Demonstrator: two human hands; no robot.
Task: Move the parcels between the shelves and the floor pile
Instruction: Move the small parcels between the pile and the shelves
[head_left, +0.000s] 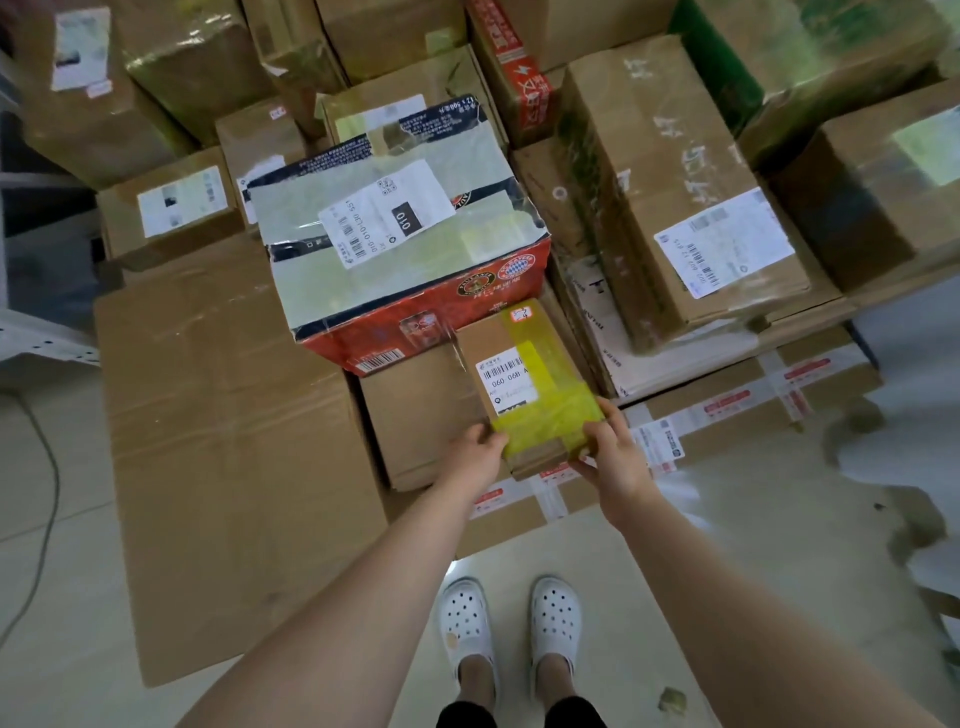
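Observation:
A small brown parcel (524, 374) with yellow tape and a white barcode label sits in the floor pile, in front of a red and dark-blue printed box (395, 244). My left hand (475, 449) grips its near left corner. My right hand (613, 452) grips its near right corner. The parcel rests on plain brown boxes (421, 415), tilted a little, with its far end against the red box.
A large flat carton (228, 431) lies at the left. A tall brown carton (680, 187) with a white label stands at the right, over flat taped boxes (748, 400). More cartons crowd the back. My feet in white clogs (511, 618) stand on pale floor tiles. A cable (47, 467) runs at the far left.

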